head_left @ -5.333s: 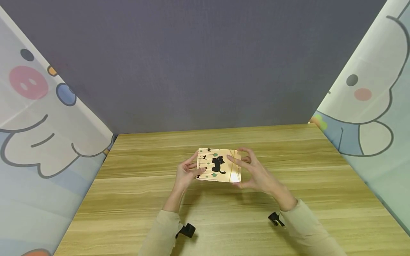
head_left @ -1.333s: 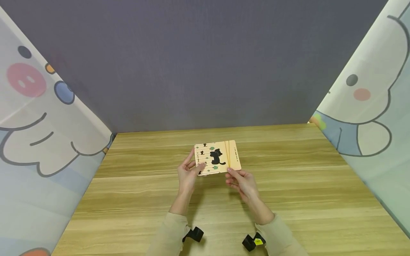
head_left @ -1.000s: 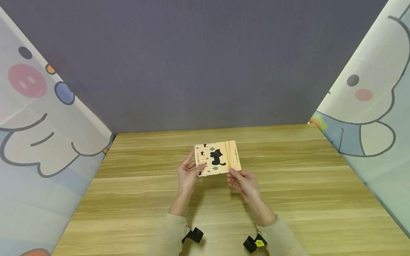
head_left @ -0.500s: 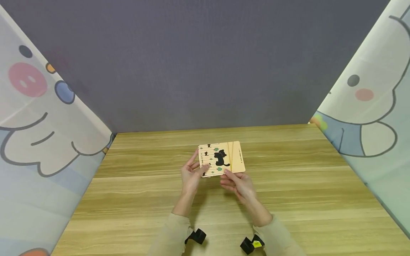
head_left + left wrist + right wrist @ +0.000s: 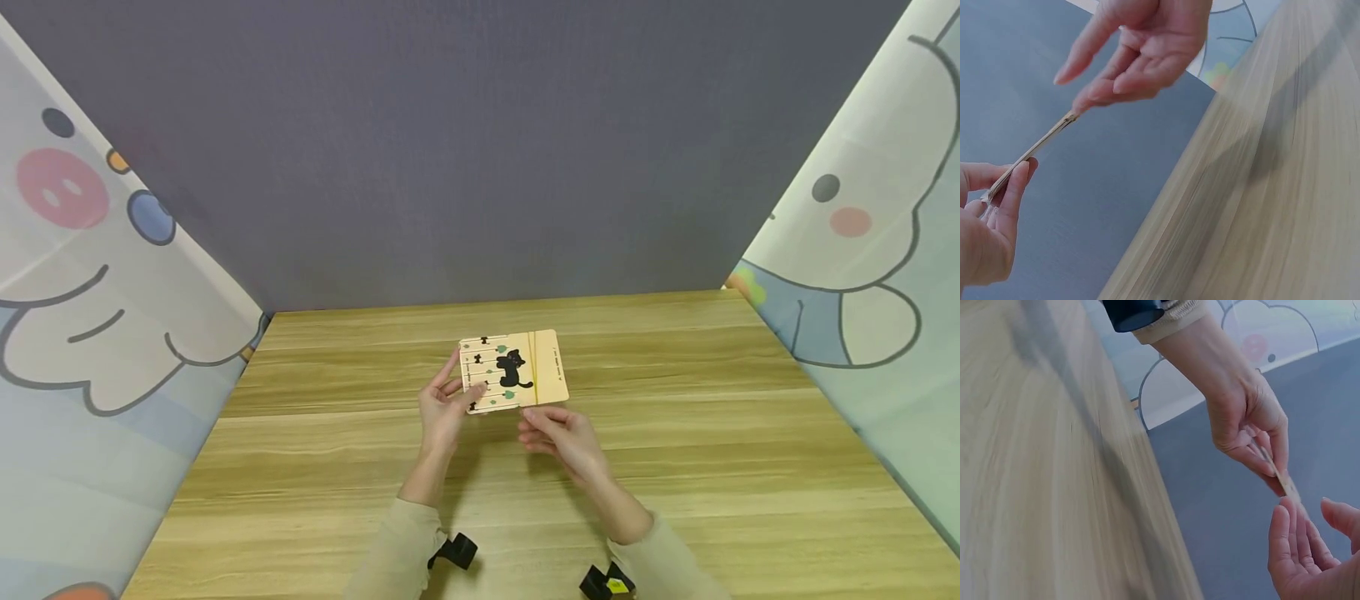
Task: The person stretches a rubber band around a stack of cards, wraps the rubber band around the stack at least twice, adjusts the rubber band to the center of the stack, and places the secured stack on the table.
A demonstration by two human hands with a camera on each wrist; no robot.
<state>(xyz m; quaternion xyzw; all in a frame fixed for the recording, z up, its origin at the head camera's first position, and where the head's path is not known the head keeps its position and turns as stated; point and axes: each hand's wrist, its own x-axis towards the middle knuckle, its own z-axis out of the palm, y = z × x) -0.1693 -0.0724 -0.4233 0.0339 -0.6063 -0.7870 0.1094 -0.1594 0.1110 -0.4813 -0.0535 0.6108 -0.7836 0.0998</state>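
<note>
A thin cream booklet [image 5: 553, 375] with a black cat and a fence printed on its cover is held above the table, picture side up. Two yellow strands of a band [image 5: 533, 354] cross its right part. My left hand [image 5: 441, 419] grips its left end, thumb on the cover and fingers beneath. At the booklet's lower edge is my right hand [image 5: 570, 442]. In the right wrist view the right hand [image 5: 1316, 562] has its thumb apart from the loosely bent fingers, whose tips are at the edge. The left wrist view shows the layered booklet [image 5: 1041, 142] edge-on.
Beneath the hands lies a wood-grain table [image 5: 337, 467]. A dark grey panel [image 5: 480, 150] rises behind it, and cartoon-printed curtains [image 5: 847, 275] stand at both sides. Black wrist mounts [image 5: 456, 550] hang under the sleeves.
My right hand earlier spanned the booklet's right end, then pinched its lower edge by the band. Now its thumb is off the cover. The band lies farther in from the right end.
</note>
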